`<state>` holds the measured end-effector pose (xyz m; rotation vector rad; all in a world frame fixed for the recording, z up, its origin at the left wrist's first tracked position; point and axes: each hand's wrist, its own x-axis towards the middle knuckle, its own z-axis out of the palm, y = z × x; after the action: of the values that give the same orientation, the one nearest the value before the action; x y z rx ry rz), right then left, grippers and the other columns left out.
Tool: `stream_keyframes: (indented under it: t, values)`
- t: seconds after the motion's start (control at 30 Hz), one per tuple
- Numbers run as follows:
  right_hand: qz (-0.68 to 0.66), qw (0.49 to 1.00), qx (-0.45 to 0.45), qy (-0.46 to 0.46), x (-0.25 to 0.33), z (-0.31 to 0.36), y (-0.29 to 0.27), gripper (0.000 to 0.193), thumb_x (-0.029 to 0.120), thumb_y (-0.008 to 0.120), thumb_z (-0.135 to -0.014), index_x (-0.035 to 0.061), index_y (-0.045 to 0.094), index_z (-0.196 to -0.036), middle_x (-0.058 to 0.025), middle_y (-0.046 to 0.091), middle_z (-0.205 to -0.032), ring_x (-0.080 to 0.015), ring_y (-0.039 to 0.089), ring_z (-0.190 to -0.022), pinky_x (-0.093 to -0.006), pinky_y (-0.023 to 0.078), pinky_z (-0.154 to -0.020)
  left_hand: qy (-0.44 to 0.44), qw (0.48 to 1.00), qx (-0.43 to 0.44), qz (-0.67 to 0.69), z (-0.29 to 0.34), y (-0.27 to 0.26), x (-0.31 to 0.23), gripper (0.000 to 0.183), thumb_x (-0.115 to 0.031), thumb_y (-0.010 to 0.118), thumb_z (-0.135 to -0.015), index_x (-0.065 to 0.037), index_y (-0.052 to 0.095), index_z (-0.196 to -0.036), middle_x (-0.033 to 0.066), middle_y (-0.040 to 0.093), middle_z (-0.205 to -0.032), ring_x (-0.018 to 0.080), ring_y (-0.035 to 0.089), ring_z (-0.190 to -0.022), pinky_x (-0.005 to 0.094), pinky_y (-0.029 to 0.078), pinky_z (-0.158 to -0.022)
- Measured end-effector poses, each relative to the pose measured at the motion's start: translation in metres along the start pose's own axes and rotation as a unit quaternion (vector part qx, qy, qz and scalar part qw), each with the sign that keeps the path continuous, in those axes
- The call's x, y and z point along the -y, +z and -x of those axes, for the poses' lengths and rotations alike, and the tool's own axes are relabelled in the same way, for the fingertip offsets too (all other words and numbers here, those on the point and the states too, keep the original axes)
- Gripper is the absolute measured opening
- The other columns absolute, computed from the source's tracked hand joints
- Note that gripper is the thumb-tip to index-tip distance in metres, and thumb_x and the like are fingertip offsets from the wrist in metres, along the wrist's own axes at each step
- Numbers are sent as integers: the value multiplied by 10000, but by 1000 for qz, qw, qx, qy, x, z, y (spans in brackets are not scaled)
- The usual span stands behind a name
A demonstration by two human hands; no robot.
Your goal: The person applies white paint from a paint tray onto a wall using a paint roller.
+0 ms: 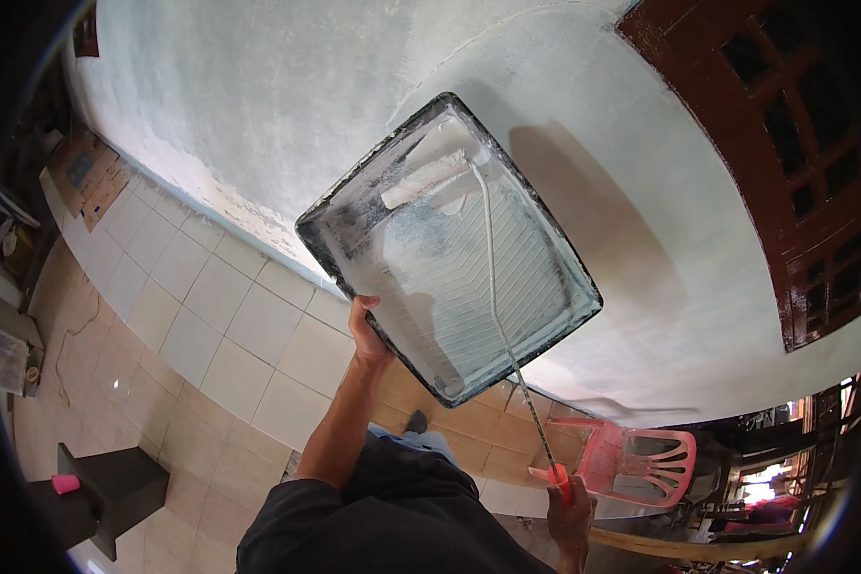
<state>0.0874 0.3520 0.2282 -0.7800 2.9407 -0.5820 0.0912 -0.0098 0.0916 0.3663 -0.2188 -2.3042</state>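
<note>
My left hand (368, 332) grips the left edge of a black paint tray (488, 287), its thumb over the rim. The tray is tilted up in front of me, smeared with white paint over its ribbed slope. A paint roller (430, 179) with a white-coated sleeve rests in the upper, deeper end of the tray. Its long thin rod runs down across the tray to an orange handle. Around that handle my right hand (571, 512) is closed, low on the right and beyond the tray's edge.
A pale grey-white wall (258, 105) rises ahead, with a dark red-brown wooden lattice frame (784, 124) on the right. A pink plastic chair (646, 464) stands near my right hand. Floor tiles (230, 335) stretch left, where a black stand (115, 497) bears a pink cup (65, 484).
</note>
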Motion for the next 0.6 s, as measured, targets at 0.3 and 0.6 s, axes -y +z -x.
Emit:
stream_keyframes:
  t: [0.3, 0.6]
  values:
    - [-16, 997, 50, 54, 15, -3, 18, 285, 322, 571, -865, 43, 580, -919, -200, 603, -704, -409, 601, -696, -454, 447, -561, 33, 999, 22, -32, 2, -2, -3, 548, -298, 486, -696, -12, 481, -1163, 123, 543, -1047, 270, 526, -962, 365, 436, -819]
    - [-2, 991, 116, 71, -24, 14, 58, 384, 442, 506, -878, 59, 530, -896, -243, 584, -716, -467, 562, -740, -515, 419, -573, 46, 998, -15, -40, 0, -6, -6, 527, -283, 493, -704, -6, 482, -1152, 124, 535, -1053, 265, 507, -974, 356, 403, -850]
